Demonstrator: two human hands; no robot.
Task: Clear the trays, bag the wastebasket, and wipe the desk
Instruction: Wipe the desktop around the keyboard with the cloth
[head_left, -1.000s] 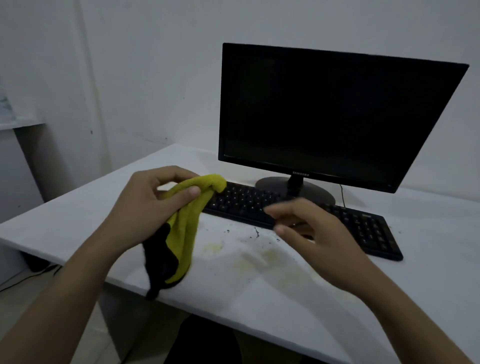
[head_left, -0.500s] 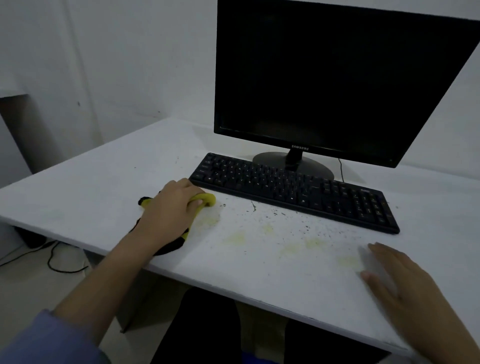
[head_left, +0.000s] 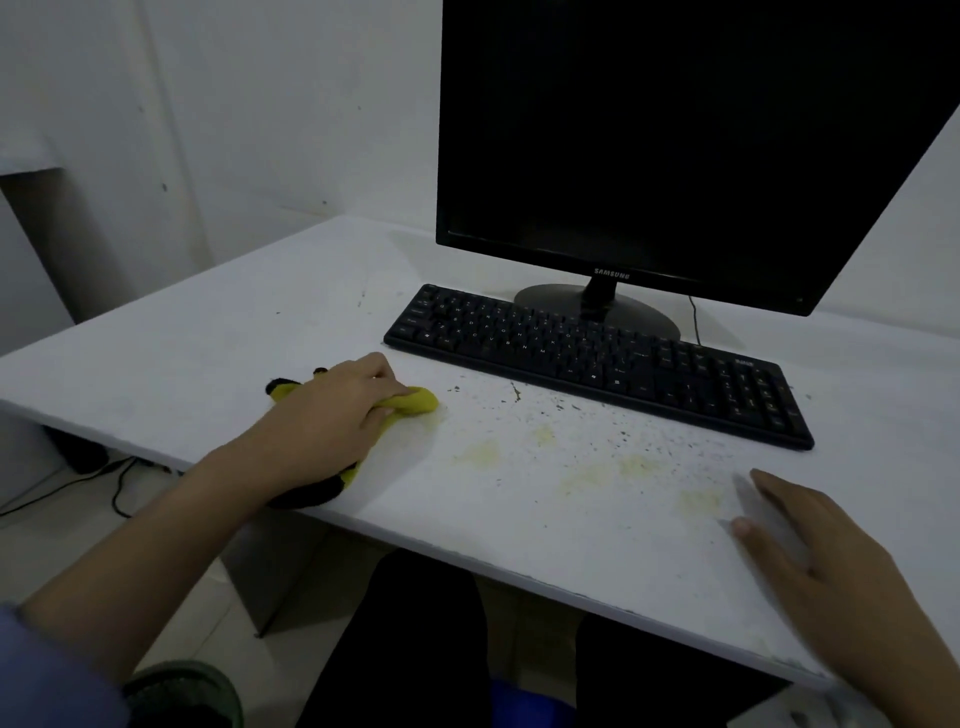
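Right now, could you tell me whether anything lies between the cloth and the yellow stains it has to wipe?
Nothing visible does. The left hand presses the cloth on the desk, and only bare desk with dark specks lies between it and the stains. The keyboard sits behind them; the right hand rests beyond them.

White desk (head_left: 218, 332), black keyboard (head_left: 597, 358), monitor stand (head_left: 597, 312), yellow-black cloth (head_left: 410, 401), dark specks, yellowish stains

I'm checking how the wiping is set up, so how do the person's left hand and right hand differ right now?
The left hand grips a yellow and black cloth bunched against the desk; the right hand holds nothing. The left hand's fingers curl round the cloth; the right hand's lie straight and spread flat. The left sits near the keyboard's left end, the right near the desk's front edge. Both rest on the desk.
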